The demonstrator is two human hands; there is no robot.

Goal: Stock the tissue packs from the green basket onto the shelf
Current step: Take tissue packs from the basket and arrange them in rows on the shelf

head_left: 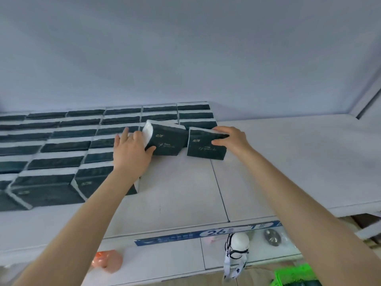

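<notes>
- The left hand (132,150) lies on the left end of a tilted dark tissue pack (165,141). Its fingers are spread over the pack's white end and the thumb presses the front face, a loose grip rather than a closed one.
- That pack leans askew, its left end lifted, just in front of the stocked rows (61,145) near the back of the shelf (299,162).
- The right hand (231,139) holds a second pack (206,147) by its right end, fingers over the top edge and thumb on the front face; the grip is part closed around the pack.
- The second pack stands upright on the shelf just to the right of the tilted one, with a narrow gap between them.
- Many dark packs fill the left half of the shelf in neat rows from the back wall to near the front edge.
- The right half of the shelf is bare white board.
- A blue price strip (206,233) runs along the front edge of the shelf.
- Below, on a lower shelf, sit an orange item (107,261), a white head form with goggles (237,246) and a dark oval item (272,237).
- The green basket (292,274) shows at the bottom right corner of the view, below the right forearm.
</notes>
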